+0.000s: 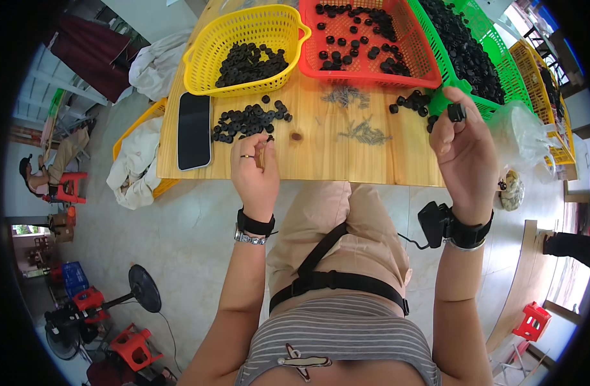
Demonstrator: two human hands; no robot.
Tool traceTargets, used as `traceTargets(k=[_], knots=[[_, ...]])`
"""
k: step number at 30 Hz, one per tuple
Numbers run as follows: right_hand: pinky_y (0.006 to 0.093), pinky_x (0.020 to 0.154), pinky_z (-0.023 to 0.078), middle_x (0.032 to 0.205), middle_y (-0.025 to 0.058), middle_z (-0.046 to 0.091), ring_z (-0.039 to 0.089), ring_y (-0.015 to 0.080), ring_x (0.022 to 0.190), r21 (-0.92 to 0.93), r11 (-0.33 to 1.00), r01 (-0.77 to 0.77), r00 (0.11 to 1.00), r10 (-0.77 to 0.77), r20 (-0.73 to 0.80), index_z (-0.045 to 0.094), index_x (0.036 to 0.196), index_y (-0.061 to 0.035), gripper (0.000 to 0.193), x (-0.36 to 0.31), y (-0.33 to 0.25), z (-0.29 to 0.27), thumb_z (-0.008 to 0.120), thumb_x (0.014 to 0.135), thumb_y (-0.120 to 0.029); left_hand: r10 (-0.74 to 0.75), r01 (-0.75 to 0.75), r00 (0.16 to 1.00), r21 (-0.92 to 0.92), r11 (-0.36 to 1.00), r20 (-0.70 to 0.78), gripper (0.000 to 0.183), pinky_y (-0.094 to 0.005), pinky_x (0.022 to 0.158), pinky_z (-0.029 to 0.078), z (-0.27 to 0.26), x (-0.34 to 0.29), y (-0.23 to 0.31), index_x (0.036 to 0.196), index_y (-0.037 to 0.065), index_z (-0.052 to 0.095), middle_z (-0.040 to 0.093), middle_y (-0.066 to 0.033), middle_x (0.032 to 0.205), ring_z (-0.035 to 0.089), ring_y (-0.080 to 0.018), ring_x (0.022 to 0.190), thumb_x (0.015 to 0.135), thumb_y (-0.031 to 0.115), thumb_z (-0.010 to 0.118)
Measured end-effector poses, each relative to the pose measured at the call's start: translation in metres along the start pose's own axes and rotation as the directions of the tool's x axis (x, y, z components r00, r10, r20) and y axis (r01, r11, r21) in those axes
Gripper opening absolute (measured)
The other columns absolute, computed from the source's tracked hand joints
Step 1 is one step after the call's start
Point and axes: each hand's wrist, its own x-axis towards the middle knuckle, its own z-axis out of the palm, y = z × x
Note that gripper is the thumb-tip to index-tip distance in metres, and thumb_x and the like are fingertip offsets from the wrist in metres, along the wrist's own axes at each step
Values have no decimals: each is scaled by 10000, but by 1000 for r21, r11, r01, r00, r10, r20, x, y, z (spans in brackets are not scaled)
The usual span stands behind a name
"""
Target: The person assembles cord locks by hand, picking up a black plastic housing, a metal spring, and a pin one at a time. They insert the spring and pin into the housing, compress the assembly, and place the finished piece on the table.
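My left hand (255, 170) is at the near edge of a loose pile of black ring-shaped pieces (243, 122). Its fingers are curled, with a small black piece (270, 137) at the tips. Raised over the table's right side, my right hand (465, 145) pinches a round black knob-like piece (456, 112) between thumb and fingers. Two small heaps of thin silvery pins or screws (366, 132) lie on the wooden table (308, 157) between my hands. Some thicker black round pieces (412, 101) are grouped to the right, near the red basket.
At the back stand a yellow basket (195, 74) of black rings, a red basket (372, 80) and a green basket (446, 55), both with black round pieces. A phone (194, 132) lies at the left. A clear plastic bag (517, 138) hangs by the right edge. A fan (144, 288) stands behind on the left.
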Motion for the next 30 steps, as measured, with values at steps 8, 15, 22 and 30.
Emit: traceTargets(k=[8,15,22,30], knots=[[222,599,392,725,59,523,486,112,663,64,997,-39,999,38,26,482,1095,22,307,-10,8,3,422,904,-211,69,-68,998,24,997,-8,59,-306,625,445,0,-1,-3,838,0,564,546,-101,784,537,-226,711,782,18,575],[209,606,366,714,61,503,463,112,651,121,988,-97,993,88,83,483,1038,5,237,-12,12,12,443,907,-189,64,-64,998,29,998,-6,53,-320,641,438,0,-1,-1,830,-1,561,547,-104,785,529,-241,723,785,27,564],[212,589,321,695,36,478,422,109,636,188,980,-63,994,44,104,488,1015,6,198,-13,22,10,478,886,-143,76,-75,997,50,996,-19,53,-328,652,431,0,-2,-3,826,2,564,548,-101,782,525,-247,729,781,30,563],[216,592,300,659,19,448,397,110,617,269,963,-22,998,3,69,496,1013,10,190,-15,30,13,479,880,-124,70,-69,997,50,996,-18,57,-327,656,429,1,-2,-3,829,3,567,554,-99,793,523,-247,739,780,33,564]])
